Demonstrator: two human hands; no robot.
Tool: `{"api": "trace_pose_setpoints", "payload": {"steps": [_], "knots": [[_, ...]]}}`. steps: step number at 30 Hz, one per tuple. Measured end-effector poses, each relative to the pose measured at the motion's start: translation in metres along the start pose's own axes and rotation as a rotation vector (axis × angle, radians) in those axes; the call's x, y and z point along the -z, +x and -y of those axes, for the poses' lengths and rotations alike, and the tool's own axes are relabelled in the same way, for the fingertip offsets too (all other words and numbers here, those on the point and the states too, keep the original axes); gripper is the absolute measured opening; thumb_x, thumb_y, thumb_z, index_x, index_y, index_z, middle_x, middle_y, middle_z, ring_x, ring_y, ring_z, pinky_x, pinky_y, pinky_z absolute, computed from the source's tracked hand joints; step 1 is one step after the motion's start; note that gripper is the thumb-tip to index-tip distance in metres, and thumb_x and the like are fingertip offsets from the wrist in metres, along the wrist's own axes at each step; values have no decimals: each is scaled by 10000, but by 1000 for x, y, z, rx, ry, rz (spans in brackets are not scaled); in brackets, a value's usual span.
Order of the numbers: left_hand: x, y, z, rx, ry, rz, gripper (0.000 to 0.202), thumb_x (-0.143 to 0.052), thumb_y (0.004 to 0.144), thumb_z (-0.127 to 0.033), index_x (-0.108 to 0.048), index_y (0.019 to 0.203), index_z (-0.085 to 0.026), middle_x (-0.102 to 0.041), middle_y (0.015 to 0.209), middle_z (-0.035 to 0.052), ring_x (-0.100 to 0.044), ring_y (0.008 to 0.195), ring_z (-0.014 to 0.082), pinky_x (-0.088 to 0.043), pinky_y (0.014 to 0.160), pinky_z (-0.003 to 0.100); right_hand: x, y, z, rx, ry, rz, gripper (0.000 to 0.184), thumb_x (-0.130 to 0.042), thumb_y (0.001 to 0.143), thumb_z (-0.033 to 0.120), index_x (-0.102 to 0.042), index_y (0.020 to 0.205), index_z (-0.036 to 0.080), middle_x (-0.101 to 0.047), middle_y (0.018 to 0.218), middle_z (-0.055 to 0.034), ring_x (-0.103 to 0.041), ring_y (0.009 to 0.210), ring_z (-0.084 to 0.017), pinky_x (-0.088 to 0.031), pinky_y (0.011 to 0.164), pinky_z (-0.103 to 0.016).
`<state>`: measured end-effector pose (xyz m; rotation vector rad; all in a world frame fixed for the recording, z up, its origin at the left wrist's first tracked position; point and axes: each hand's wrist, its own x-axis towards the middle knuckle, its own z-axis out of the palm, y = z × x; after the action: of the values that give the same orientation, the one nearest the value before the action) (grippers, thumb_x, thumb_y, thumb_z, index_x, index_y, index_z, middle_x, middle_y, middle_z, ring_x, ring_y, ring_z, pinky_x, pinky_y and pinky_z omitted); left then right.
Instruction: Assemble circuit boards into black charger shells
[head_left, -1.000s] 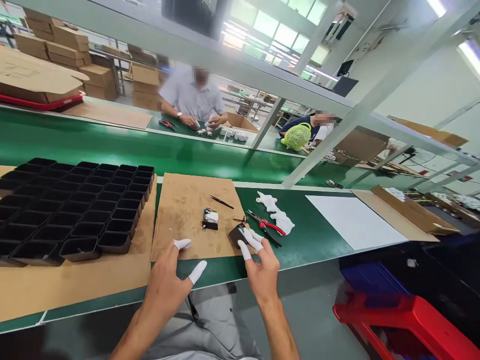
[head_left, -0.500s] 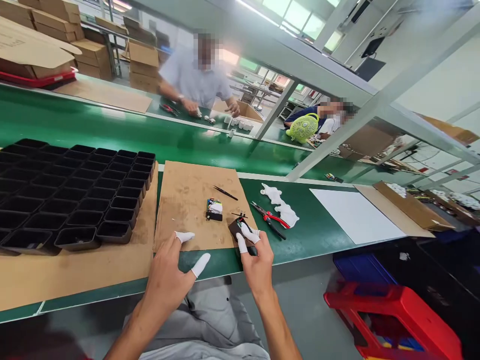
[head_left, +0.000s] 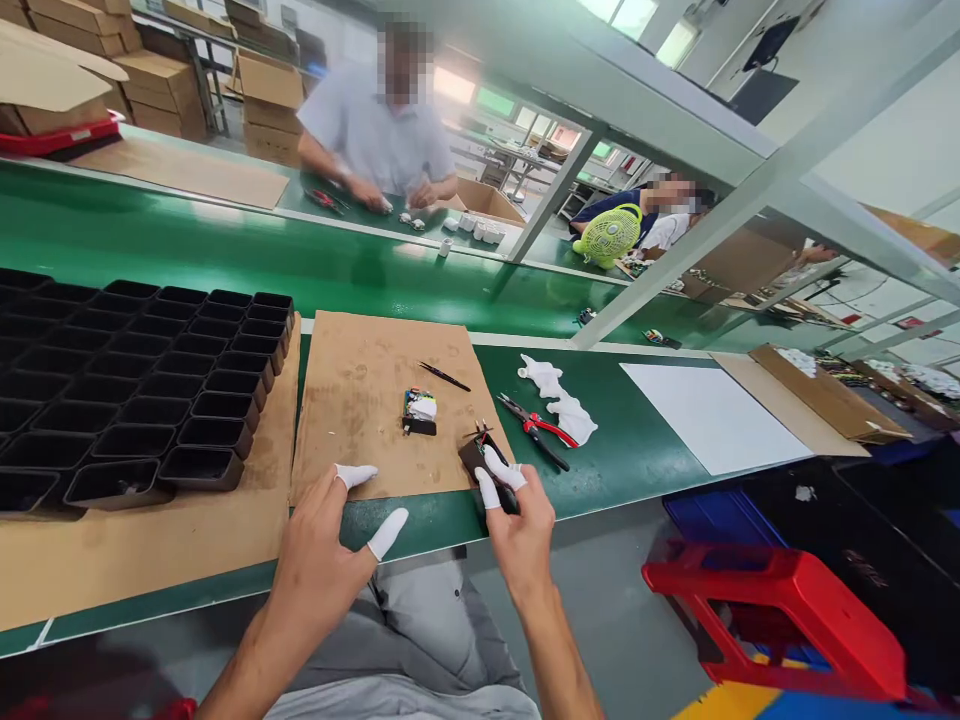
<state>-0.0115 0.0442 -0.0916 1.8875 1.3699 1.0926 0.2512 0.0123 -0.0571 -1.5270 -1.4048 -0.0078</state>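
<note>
My right hand (head_left: 517, 525), with white finger cots on the fingertips, grips a small black part with coloured wires (head_left: 480, 455) at the near right corner of a brown cardboard sheet (head_left: 360, 400). Over the bench's near edge my left hand (head_left: 322, 560) hovers with fingers spread, also wearing cots and holding nothing. A second small black part with a white top (head_left: 420, 412) lies in the middle of the cardboard, and thin black tweezers (head_left: 445, 376) rest beyond it.
Black compartment trays (head_left: 142, 390) fill the left of the green bench. Red-handled cutters (head_left: 536, 432) and white gloves (head_left: 559, 398) lie to the right, then a white sheet (head_left: 697, 415) and a cardboard box (head_left: 825, 400). A red stool (head_left: 772, 620) stands lower right. Two people work across the conveyor.
My right hand has closed on the small black part at the cardboard's corner. The view has tipped down and shifted slightly; my left hand stays spread in about the same place.
</note>
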Motion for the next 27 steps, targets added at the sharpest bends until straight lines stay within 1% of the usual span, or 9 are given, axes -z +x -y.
{"api": "trace_pose_setpoints", "payload": {"steps": [2, 5, 7, 9, 11, 14, 19, 24, 27], "knots": [[0, -1, -1, 3, 25, -2, 423, -747, 1015, -553, -707, 1306, -249, -811, 1292, 126, -781, 1207, 394, -646, 1008, 559, -7, -6, -4, -77, 45, 11, 214, -789, 1014, 262, -898, 1198, 261, -788, 997, -71, -776, 924, -230, -659, 896, -386], [-1, -1, -1, -8, 64, -12, 419, -742, 1019, -547, -704, 1310, -247, -812, 1298, 126, -780, 1217, 396, -639, 1018, 558, -11, -9, -8, -206, 168, -10, 202, -868, 954, 314, -918, 1142, 257, -796, 1007, -77, -770, 946, -237, -659, 934, -400], [-1, -1, -1, -20, 83, -8, 425, -737, 1026, -551, -699, 1317, -243, -809, 1294, 121, -776, 1223, 395, -632, 1030, 561, -9, -9, -8, -316, 290, -57, 266, -902, 939, 379, -911, 1170, 246, -822, 1054, -85, -791, 983, -244, -680, 959, -414], [0, -2, 0, -30, 93, 1, 441, -733, 1030, -570, -693, 1321, -242, -804, 1277, 113, -777, 1208, 383, -630, 1025, 545, -6, -9, -5, -442, 430, -123, 377, -837, 1012, 469, -857, 1317, 248, -849, 1140, -91, -822, 1053, -247, -710, 987, -435], [1, -2, 1, -44, 107, 2, 457, -720, 1037, -595, -686, 1326, -243, -796, 1263, 108, -776, 1190, 372, -629, 1009, 521, -2, -9, 1, -561, 573, -170, 445, -691, 1113, 549, -786, 1445, 268, -859, 1247, -92, -833, 1183, -248, -719, 1063, -463], [1, -4, 4, -62, 143, -1, 466, -682, 1053, -623, -678, 1329, -248, -788, 1257, 104, -767, 1190, 370, -618, 1002, 509, 3, -10, 12, -687, 764, -175, 468, -617, 1144, 614, -805, 1409, 278, -853, 1354, -87, -788, 1366, -243, -664, 1207, -456], [-6, -7, 4, -60, 208, -37, 486, -610, 1079, -653, -666, 1320, -235, -778, 1240, 115, -754, 1182, 393, -604, 996, 541, 7, -8, 18, -789, 1000, -122, 377, -780, 1055, 618, -877, 1185, 278, -879, 1291, -78, -812, 1340, -254, -625, 1246, -451], [-10, -7, 1, -61, 259, -53, 475, -589, 1086, -652, -666, 1316, -243, -775, 1235, 112, -756, 1178, 388, -606, 976, 524, 7, -9, 15, -827, 1103, -58, 315, -800, 1058, 569, -886, 1188, 295, -884, 1285, -62, -813, 1341, -227, -586, 1268, -427], [-10, -7, 3, -27, 236, -40, 436, -632, 1074, -612, -663, 1318, -251, -777, 1275, 106, -757, 1208, 372, -607, 1005, 509, 2, -10, 18, -816, 1096, -35, 338, -768, 1079, 563, -876, 1250, 291, -871, 1336, -74, -815, 1340, -237, -608, 1247, -436]]}}
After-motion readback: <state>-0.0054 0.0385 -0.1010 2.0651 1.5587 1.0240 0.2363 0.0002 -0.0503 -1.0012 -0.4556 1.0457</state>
